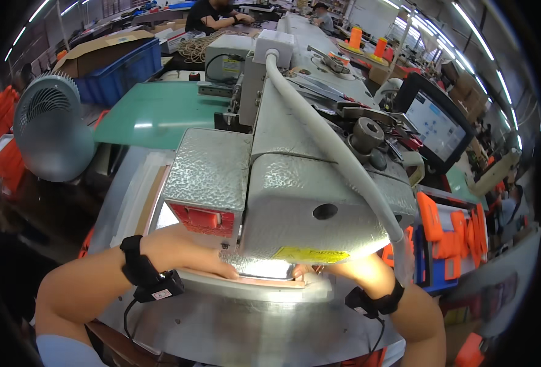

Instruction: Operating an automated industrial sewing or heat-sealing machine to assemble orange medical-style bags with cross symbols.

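Below the head of a grey industrial sewing machine (319, 211) lies a flat pale frame, its front rim (270, 282) edged in pinkish brown. A brightly lit, shiny piece (267, 269) sits inside that rim. From the left, my left hand (212, 264) reaches under the machine's box-shaped side housing (209, 165), a fingertip resting at the rim. My right hand (310, 271) comes in from the other side, one digit touching the rim's right end. The machine head hides most fingers of both hands, so their grip does not show. Black straps with small boxes circle both wrists.
A metal table (234, 327) spreads below my forearms. Left stand a grey-green fan (53, 128) and a blue crate (121, 70) with cardboard. Right are a screen (435, 122) and a blue bin (435, 275) near orange pieces. A thick grey conduit (319, 134) crosses the machine. Another person (212, 18) sits far back.
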Motion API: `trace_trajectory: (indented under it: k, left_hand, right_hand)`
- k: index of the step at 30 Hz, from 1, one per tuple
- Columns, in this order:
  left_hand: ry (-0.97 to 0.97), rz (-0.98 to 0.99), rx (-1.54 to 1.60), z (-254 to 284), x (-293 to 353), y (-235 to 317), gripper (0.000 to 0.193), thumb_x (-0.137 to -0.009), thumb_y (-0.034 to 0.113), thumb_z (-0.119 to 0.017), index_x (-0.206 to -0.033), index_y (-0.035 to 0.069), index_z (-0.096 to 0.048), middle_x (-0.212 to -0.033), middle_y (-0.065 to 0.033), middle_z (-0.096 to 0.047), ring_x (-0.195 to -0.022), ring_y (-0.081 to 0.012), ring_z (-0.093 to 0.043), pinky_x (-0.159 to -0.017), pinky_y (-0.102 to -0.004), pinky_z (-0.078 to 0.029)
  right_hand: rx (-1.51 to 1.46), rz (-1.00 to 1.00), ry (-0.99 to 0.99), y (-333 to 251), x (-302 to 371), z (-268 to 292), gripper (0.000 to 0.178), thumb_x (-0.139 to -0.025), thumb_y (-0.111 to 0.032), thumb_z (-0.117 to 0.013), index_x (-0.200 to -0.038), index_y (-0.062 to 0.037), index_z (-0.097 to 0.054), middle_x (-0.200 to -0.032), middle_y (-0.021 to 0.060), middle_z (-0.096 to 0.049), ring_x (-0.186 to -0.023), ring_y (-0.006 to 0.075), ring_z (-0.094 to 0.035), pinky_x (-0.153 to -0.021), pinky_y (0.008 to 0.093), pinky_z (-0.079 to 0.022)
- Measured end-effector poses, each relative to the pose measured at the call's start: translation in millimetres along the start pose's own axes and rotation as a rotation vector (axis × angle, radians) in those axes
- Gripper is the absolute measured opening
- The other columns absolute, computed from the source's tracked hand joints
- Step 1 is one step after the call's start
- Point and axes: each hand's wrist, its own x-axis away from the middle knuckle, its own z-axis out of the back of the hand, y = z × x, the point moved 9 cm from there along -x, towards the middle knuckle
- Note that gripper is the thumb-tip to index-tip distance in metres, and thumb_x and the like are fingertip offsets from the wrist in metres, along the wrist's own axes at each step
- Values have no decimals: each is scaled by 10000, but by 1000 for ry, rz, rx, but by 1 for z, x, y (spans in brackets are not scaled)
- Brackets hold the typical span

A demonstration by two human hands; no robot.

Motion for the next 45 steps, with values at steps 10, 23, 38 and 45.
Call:
trace_trajectory:
  k: [10, 23, 38, 45]
  left_hand:
    - [-160, -169, 1061, -36, -35, -61, 593, -881, 468, -679, -1263, 33, -550, -1327, -80, -557, -1185, -163, -535, -994, -275, -430]
    - [-97, 63, 409, -45, -50, -20, 927, -867, 602, -652, -1452, -61, -371, -1522, -159, -387, -1397, -227, -371, -1133, -320, -317]
    - [45, -214, 18, -39, -65, 3, 760, -888, 592, -607, -1424, 68, -481, -1455, -175, -486, -1347, -298, -442, -1120, -359, -330]
    - [258, -146, 7, -15, -52, -7, 663, -899, 503, -622, -1364, 38, -535, -1376, -219, -542, -1279, -368, -501, -1046, -391, -411]
  right_hand:
    - [-933, -235, 124, -9, 36, 46, 432, -906, -206, -567, -1287, -3, -574, -1160, 121, -639, -1023, 191, -613, -895, 306, -472]
    - [-573, -173, 173, -9, 39, 66, 384, -909, -168, -605, -1275, -53, -585, -1197, 98, -633, -1083, 232, -586, -1003, 383, -383]
    - [40, -47, 209, 47, 26, 33, 929, -630, -454, -823, -1396, -72, -461, -1282, 152, -573, -1265, 351, -492, -1080, 445, -332]
    - [172, 363, 363, 38, 24, 37, 1161, -589, -618, -816, -1482, -47, -343, -1502, 252, -363, -1343, 400, -426, -1084, 465, -388]
